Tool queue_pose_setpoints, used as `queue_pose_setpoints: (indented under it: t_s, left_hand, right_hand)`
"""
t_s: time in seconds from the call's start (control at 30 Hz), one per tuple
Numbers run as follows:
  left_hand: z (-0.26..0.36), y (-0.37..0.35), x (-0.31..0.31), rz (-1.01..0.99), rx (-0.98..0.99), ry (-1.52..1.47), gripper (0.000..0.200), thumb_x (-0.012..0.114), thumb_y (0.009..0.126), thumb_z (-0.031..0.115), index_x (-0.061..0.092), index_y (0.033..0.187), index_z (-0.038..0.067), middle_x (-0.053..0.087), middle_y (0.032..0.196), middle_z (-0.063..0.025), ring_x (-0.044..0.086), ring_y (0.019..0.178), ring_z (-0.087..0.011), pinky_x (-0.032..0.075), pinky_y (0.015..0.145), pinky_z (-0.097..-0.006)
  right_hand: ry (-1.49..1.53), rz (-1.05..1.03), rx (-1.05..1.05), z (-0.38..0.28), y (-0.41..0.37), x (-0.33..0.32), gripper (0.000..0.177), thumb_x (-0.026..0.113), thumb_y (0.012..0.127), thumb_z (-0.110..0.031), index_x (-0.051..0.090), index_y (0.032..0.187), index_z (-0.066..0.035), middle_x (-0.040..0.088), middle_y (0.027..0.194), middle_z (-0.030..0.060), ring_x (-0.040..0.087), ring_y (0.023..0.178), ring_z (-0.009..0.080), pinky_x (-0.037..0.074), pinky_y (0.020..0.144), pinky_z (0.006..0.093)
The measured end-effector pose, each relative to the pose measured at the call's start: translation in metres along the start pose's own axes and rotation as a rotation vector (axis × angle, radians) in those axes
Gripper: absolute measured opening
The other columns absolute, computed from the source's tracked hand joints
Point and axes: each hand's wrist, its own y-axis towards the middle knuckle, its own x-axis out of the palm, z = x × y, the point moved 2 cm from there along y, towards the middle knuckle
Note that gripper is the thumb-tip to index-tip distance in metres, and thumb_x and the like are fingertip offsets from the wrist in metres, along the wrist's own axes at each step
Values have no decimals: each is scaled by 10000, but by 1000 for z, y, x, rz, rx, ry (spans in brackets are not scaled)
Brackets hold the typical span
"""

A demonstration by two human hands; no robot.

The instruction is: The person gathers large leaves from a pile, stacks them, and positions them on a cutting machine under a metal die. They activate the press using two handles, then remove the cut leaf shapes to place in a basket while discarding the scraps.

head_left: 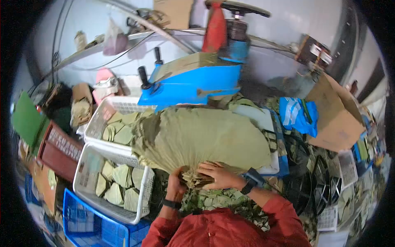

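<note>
A large pale olive-green sheet (pixel 214 136), leather-like or cloth-like, fans out in front of me, its near edge gathered into tight folds. On the left of the bunched edge, my left hand (pixel 177 181) is closed on the folds, fingers partly hidden. From the right, my right hand (pixel 222 176) grips the same gathered folds, its fingers bent over them. The sheet covers much of a white board (pixel 269 169) below a blue press machine (pixel 193 82). Pale green scraps (pixel 218 199) lie under my hands, close to my body.
At left, a white basket (pixel 146 189) holds stacks of cut green pieces; another white basket (pixel 91 123) behind it holds more. A blue crate (pixel 82 232) sits nearest me. To the right are a cardboard box (pixel 335 119), a blue bag (pixel 298 115) and black round frames (pixel 321 181).
</note>
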Motion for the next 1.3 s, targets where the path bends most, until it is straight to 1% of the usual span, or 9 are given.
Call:
queue_pose_setpoints:
  t_s: [0.13, 0.37, 0.63, 0.7, 0.8, 0.87, 0.9, 0.97, 1.3]
  left_hand:
    - [41, -67, 51, 72, 275, 6, 214, 516, 865, 184, 601, 971, 19, 634, 895, -61, 614, 771, -214, 508, 717, -342]
    - [121, -145, 164, -232, 1290, 1669, 592, 726, 620, 104, 494, 1144, -44, 488, 1142, -201, 517, 980, -351, 469, 758, -390]
    - [16, -98, 173, -588, 999, 2099, 738, 545, 789, 501, 396, 1269, -39, 375, 1345, -211, 420, 1163, -383, 398, 946, -423]
    - [-28, -67, 145, -589, 939, 2030, 661, 552, 813, 450, 424, 1256, -24, 410, 1320, -207, 419, 1174, -374, 392, 952, -425]
    - [-47, -83, 121, -685, 912, 1607, 512, 602, 798, 333, 509, 1166, -11, 496, 1211, -187, 486, 1096, -337, 427, 895, -398]
    - [-32, -119, 115, -829, 840, 1259, 342, 613, 814, 231, 584, 1066, 1, 555, 1089, -181, 544, 1020, -297, 442, 869, -372]
    - [-31, -120, 95, -828, 508, 1323, 366, 604, 828, 248, 564, 1098, 4, 556, 1096, -167, 543, 1023, -285, 439, 877, -373]
    - [-38, -116, 45, -792, -135, 1366, 414, 587, 857, 282, 524, 1162, 10, 558, 1110, -139, 542, 1031, -261, 433, 893, -375]
    - [3, -67, 32, -199, 89, -313, 655, 467, 888, 495, 365, 1286, -15, 437, 1286, -156, 434, 1166, -312, 339, 1002, -452]
  right_hand:
    - [705, -4, 209, -35, 12, -60, 743, 632, 788, -474, 383, 1335, -37, 406, 1336, 166, 381, 1240, 281, 327, 988, 389]
    - [556, 321, -165, -110, 14, -120, 651, 681, 772, -397, 454, 1250, -18, 527, 1212, 120, 454, 1157, 209, 342, 977, 366]
    - [1807, 742, 378, -42, -50, -30, 356, 474, 928, -324, 533, 1160, -60, 540, 1145, 67, 517, 1043, 191, 441, 884, 350]
    - [1881, 827, 571, 4, -74, 23, 341, 483, 921, -301, 537, 1158, -63, 545, 1153, 80, 512, 1075, 208, 457, 871, 366]
    - [2064, 732, 155, 32, -100, 67, 335, 512, 900, -282, 546, 1133, -44, 568, 1135, 95, 537, 1055, 232, 478, 841, 379]
    - [1214, 827, 440, 9, -110, 55, 375, 560, 861, -281, 546, 1113, -3, 602, 1073, 97, 579, 982, 243, 498, 803, 369]
    - [947, 763, 644, 6, -117, 49, 390, 581, 846, -270, 543, 1114, 10, 609, 1056, 103, 588, 963, 245, 499, 799, 365]
    - [1597, 837, 752, 23, -116, 61, 353, 514, 854, -237, 539, 1106, 9, 577, 1107, 117, 567, 986, 253, 473, 836, 390]
    - [1760, 869, 669, -1, -117, 8, 297, 518, 837, -115, 549, 1094, 31, 582, 1104, 135, 556, 1022, 273, 450, 870, 401]
